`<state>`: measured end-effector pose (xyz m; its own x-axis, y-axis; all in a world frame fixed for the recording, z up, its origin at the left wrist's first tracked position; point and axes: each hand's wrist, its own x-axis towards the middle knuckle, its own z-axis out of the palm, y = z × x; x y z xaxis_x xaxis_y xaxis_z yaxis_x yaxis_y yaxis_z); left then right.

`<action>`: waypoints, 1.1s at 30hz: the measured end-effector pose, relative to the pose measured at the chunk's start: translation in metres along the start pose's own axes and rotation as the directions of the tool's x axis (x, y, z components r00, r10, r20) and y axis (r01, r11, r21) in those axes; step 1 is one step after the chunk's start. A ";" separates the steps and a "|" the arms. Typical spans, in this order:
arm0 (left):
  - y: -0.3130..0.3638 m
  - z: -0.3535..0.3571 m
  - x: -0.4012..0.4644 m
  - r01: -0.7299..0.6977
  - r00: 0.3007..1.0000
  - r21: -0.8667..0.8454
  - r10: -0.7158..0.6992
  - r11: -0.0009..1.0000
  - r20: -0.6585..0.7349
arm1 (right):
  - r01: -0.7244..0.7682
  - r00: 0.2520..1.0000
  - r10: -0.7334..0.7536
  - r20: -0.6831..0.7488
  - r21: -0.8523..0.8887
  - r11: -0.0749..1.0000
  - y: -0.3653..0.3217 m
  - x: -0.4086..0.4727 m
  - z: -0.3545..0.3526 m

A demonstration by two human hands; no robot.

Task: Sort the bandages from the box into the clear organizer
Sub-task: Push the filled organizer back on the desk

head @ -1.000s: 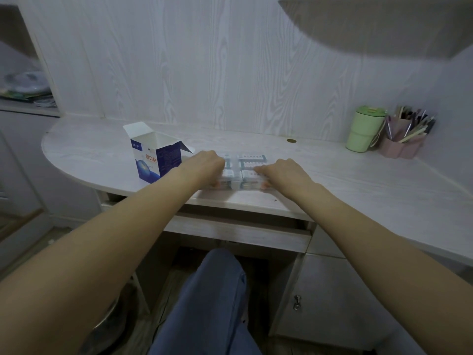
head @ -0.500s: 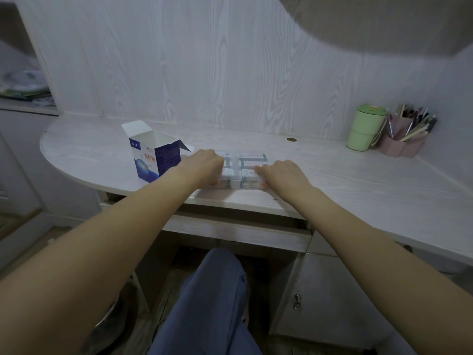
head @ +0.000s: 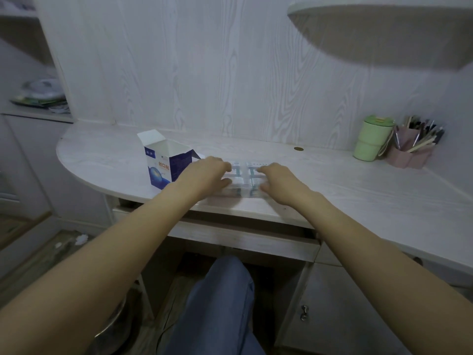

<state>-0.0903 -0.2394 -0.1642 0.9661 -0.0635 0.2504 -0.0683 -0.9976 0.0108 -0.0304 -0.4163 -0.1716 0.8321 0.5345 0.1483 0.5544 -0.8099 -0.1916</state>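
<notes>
The clear organizer (head: 243, 176) lies on the desk's front part, with white and teal bandages showing through its compartments. My left hand (head: 204, 174) holds its left end, fingers over the top and thumb at the front. At the right end my right hand (head: 279, 180) grips it the same way. Both hands hide the organizer's outer compartments. The blue and white bandage box (head: 166, 163) stands upright just left of my left hand, its top flaps open; its inside is not visible.
A green lidded cup (head: 371, 139) and a pink pen holder (head: 412, 152) full of pens stand at the back right. The desk (head: 358, 190) has a curved left edge and a drawer below. A shelf (head: 384, 32) hangs overhead on the right.
Both hands have stayed on the organizer's two ends, fingers reaching slightly farther over its top. The box has not moved.
</notes>
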 end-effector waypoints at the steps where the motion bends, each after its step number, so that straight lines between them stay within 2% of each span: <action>1: 0.000 -0.007 -0.005 -0.032 0.998 -0.061 0.029 0.998 -0.058 | 0.007 1.000 -0.005 -0.030 0.054 0.999 -0.007 0.000 -0.003; 4: -0.015 -0.032 -0.018 -0.085 0.959 -0.170 0.034 0.982 -0.283 | 0.069 0.995 -0.053 -0.087 0.193 0.979 -0.037 0.007 -0.011; 6: -0.037 -0.041 -0.024 -0.035 0.923 -0.202 -0.046 0.979 -0.383 | 0.119 0.991 -0.093 -0.101 0.293 0.949 -0.061 0.015 -0.011; 8: -0.062 -0.043 -0.027 0.046 0.902 -0.214 -0.132 0.976 -0.412 | 0.144 0.989 -0.120 -0.083 0.416 0.898 -0.083 0.023 -0.008; 11: -0.098 -0.038 -0.024 0.218 0.883 -0.284 -0.312 0.934 -0.350 | 0.085 0.991 -0.128 0.032 0.590 0.803 -0.113 0.041 0.003; 14: -0.118 -0.032 -0.021 0.348 0.842 -0.539 -0.509 0.767 -0.179 | -0.002 0.995 -0.067 0.073 0.689 0.725 -0.136 0.060 0.020; 16: -0.127 -0.025 -0.021 0.347 0.861 -0.642 -0.504 0.684 -0.071 | -0.034 0.999 0.001 0.046 0.727 0.685 -0.146 0.069 0.030; 18: -0.135 -0.019 -0.021 0.312 0.882 -0.686 -0.470 0.657 -0.048 | -0.056 0.997 0.072 0.014 0.781 0.622 -0.152 0.076 0.034; 24: -0.164 -0.013 -0.036 0.185 0.890 -0.700 -0.419 0.690 -0.178 | -0.023 0.997 0.073 -0.018 0.848 0.529 -0.173 0.085 0.036; 28: -0.184 -0.019 -0.077 0.128 0.790 -0.714 -0.506 0.688 -0.346 | 0.014 0.998 0.051 -0.040 0.898 0.439 -0.212 0.080 0.045; 31: -0.193 -0.021 -0.120 0.180 0.667 -0.719 -0.621 0.671 -0.412 | 0.018 1.000 -0.002 -0.019 0.913 0.409 -0.251 0.066 0.061; 33: -0.198 -0.021 -0.151 0.240 0.592 -0.728 -0.691 0.642 -0.415 | 0.001 0.998 -0.062 0.021 0.940 0.341 -0.276 0.057 0.070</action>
<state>-0.2275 -0.0318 -0.1835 0.5156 0.6634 0.5422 0.0068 -0.6359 0.7717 -0.1345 -0.1454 -0.1782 0.7965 0.5884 0.1390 0.2064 -0.0486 -0.9773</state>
